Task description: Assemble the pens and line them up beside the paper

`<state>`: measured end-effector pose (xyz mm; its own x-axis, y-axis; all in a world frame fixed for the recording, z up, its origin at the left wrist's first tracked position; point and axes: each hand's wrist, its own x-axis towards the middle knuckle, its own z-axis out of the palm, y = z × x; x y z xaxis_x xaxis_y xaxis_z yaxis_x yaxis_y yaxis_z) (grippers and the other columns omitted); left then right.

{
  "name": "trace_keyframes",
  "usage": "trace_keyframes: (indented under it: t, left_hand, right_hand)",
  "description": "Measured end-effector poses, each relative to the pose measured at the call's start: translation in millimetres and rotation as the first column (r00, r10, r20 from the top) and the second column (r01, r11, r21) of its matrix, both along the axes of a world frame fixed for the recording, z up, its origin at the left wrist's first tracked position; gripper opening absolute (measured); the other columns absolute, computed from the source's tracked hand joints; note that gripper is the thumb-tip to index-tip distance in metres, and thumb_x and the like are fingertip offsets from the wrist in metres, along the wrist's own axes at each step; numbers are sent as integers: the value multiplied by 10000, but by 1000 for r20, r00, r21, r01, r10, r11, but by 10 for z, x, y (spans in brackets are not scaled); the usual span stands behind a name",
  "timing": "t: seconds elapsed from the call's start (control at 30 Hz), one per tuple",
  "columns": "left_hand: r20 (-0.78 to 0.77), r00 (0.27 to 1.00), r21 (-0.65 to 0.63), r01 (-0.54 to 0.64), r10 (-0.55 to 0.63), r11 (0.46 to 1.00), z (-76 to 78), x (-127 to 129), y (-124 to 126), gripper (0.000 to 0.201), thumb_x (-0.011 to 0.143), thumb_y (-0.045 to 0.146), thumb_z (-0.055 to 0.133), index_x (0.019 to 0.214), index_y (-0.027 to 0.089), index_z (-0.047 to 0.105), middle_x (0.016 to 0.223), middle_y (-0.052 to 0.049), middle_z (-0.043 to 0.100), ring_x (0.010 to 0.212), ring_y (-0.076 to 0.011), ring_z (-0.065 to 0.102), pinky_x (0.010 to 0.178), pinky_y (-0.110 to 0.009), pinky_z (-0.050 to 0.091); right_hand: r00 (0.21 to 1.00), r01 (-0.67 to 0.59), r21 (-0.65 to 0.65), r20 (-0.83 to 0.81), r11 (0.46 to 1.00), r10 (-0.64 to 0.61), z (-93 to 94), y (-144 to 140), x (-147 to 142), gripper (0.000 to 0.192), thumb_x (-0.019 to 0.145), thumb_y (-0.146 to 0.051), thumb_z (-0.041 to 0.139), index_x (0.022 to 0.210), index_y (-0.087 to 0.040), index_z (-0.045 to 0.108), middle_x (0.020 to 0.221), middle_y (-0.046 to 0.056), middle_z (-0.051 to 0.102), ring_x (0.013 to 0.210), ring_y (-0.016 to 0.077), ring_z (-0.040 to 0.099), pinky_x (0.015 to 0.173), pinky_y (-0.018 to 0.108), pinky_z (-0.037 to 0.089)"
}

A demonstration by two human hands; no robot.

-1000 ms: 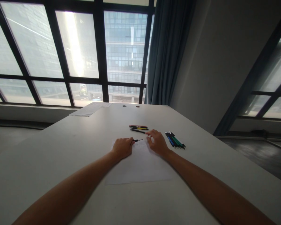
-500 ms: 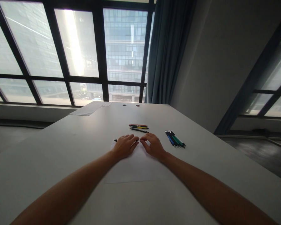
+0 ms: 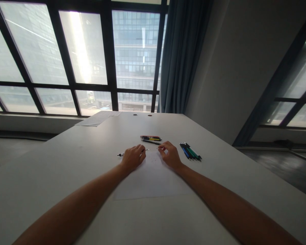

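My left hand [image 3: 133, 158] is closed around a thin dark pen [image 3: 120, 154]. The pen's pale end sticks out to the left of my fist and its fine tip pokes out to the right. My right hand [image 3: 170, 155] rests a little apart to the right, with its fingertips pinched together. Whether anything small is between them I cannot tell. Both hands lie at the far edge of a white paper sheet [image 3: 153, 178] on the white table [image 3: 66, 163].
A small row of red, yellow and black pens [image 3: 151, 138] lies just beyond my hands. A bundle of blue, green and black pens [image 3: 190, 152] lies to the right. More papers [image 3: 97, 119] sit at the table's far left corner, below the windows.
My hands met over the pen, then drew apart. The pen now sits further left in my left fist, sticking out on both sides. My right hand pulled back to the right.
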<state>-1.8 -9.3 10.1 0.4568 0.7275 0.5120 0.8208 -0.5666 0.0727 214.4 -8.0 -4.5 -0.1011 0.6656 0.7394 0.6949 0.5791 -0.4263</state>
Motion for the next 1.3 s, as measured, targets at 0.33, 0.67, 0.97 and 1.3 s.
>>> trace_keyframes:
  t: [0.33,0.67,0.97,1.3]
  left_hand:
    - [-7,1000,-26,11,-11,1000,8,9,-12,196,955,264,403,970,198,587,934,-35,694,817,-172,641,677,-269,421]
    - [-17,999,-42,37,-38,998,-12,0,2,182,940,253,424,959,201,598,925,-34,689,807,-173,637,683,-269,434]
    - [-1,985,-79,170,-170,982,-48,-12,25,185,932,267,429,940,219,607,901,-27,669,813,-164,625,690,-260,441]
    - [-31,987,-56,154,-156,986,-25,5,-2,195,921,264,436,918,209,623,877,-33,667,799,-172,622,690,-267,450]
  right_hand:
    - [986,80,-32,148,996,-74,-19,46,60,207,842,-105,548,910,-186,725,910,58,687,825,191,611,807,322,470]
    - [912,257,-125,359,958,-198,-49,129,107,90,838,-142,651,799,-188,718,899,67,683,924,231,563,808,341,404]
    - [915,289,-99,320,952,-245,-81,100,114,142,800,-102,586,831,-185,696,924,83,655,935,240,543,786,344,393]
    - [971,142,25,190,990,-144,32,-28,41,223,756,-50,475,866,-183,616,896,60,647,902,223,551,813,359,384]
